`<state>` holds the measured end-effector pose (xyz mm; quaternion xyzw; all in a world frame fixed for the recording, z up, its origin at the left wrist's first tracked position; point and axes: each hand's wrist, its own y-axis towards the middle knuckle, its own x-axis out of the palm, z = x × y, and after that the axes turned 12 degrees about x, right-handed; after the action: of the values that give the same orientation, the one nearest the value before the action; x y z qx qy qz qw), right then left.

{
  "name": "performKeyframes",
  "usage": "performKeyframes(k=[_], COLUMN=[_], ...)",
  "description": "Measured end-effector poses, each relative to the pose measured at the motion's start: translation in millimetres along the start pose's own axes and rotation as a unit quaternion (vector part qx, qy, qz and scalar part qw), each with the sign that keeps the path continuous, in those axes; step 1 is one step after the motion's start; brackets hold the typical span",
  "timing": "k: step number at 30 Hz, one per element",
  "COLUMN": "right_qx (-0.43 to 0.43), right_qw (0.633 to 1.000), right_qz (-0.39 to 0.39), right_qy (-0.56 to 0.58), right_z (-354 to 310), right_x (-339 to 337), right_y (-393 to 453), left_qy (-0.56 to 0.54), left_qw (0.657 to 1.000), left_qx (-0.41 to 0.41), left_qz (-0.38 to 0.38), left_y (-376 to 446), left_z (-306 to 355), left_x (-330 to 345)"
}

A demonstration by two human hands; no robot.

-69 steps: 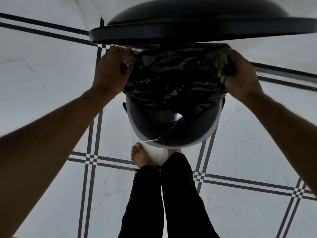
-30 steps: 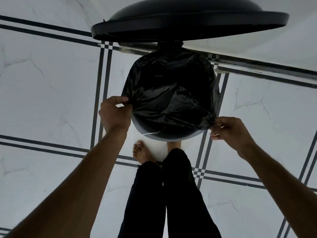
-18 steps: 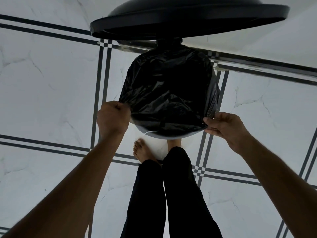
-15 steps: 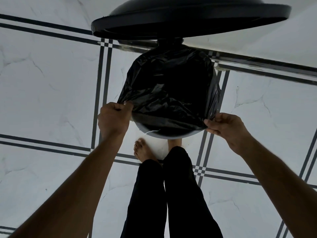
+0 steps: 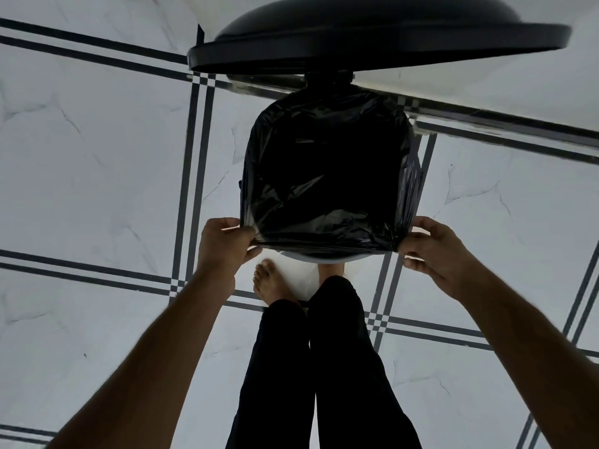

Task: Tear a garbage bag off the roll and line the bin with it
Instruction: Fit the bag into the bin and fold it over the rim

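Note:
A black garbage bag [image 5: 327, 176] lines a bin on the floor, its edge folded over the rim on all sides. Only a sliver of the bin's pale rim [image 5: 324, 258] shows below the bag at the near side. The bin's dark lid [image 5: 372, 37] stands open above it, at the far side. My left hand [image 5: 223, 244] pinches the bag's edge at the near left corner. My right hand [image 5: 431, 247] pinches it at the near right corner. The bag is stretched taut between them. No roll is in view.
White marble-look floor tiles [image 5: 97, 157] with dark double lines surround the bin. My legs in black trousers [image 5: 321, 367] and a bare foot [image 5: 272, 280] stand right in front of the bin. A wall base runs behind the lid.
Both hands moved from the bin's far sides to its near corners, pulling the bag's edge down over the front rim. The bag now covers nearly all the rim.

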<state>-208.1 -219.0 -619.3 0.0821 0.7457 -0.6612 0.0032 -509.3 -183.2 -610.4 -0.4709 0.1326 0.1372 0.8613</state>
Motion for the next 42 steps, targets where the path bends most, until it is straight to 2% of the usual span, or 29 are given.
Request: performKeyframes(k=[2,4,6,8,11,14,17,19,23,27,29,33,35,37,39,41,42], right_qx=[-0.010,-0.013,-0.019,-0.037,-0.041,-0.001,0.008,0.010,0.006,-0.020,-0.028,-0.004,-0.023,-0.099,-0.217,-0.332,-0.364], right_qw=[0.999,0.998,0.995,0.992,0.999,0.992,0.986,0.983,0.989,0.986,0.981,0.982,0.985,0.963,0.917,0.876,0.868], right_qz=[0.014,0.012,0.014,0.023,-0.011,-0.060,-0.079,-0.083,-0.028,0.058,0.080,0.066,0.133,0.250,0.322,0.310,0.278], right_qy=[-0.037,-0.068,-0.099,-0.115,-0.032,0.108,0.148,0.166,0.142,0.156,0.173,0.177,0.103,0.002,-0.089,-0.163,-0.191], right_z=[-5,-7,-3,4,12,17,25,29,30,23,19,19,27,28,13,-8,-22], right_x=[2,5,9,13,15,15,14,14,17,19,19,18,14,13,20,33,45], right_y=[2,4,6,9,13,14,15,16,22,35,41,41,38,25,-6,-34,-47], left_qy=[0.026,0.081,0.174,0.280,0.359,0.346,0.303,0.307,0.332,0.340,0.300,0.114,0.040,-0.032,-0.104,-0.146,-0.153], left_qw=[0.998,0.993,0.979,0.950,0.918,0.920,0.931,0.926,0.914,0.918,0.938,0.991,0.998,0.999,0.994,0.987,0.985], left_qx=[-0.040,-0.036,0.006,0.059,0.108,0.125,0.136,0.153,0.187,0.177,0.147,0.063,0.050,0.030,-0.003,-0.029,-0.034], left_qz=[-0.046,-0.083,-0.104,-0.126,-0.132,-0.137,-0.152,-0.159,-0.139,-0.107,-0.089,-0.019,0.012,0.012,-0.017,-0.053,-0.066], left_y=[4,9,14,15,16,19,25,29,36,50,58,58,45,27,14,9,9], left_z=[3,1,-4,-6,-7,-10,-19,-24,-31,-41,-46,-45,-39,-29,-19,-14,-13], left_x=[0,-1,-1,-2,-2,-3,-7,-8,-6,-2,1,10,12,11,9,6,4])
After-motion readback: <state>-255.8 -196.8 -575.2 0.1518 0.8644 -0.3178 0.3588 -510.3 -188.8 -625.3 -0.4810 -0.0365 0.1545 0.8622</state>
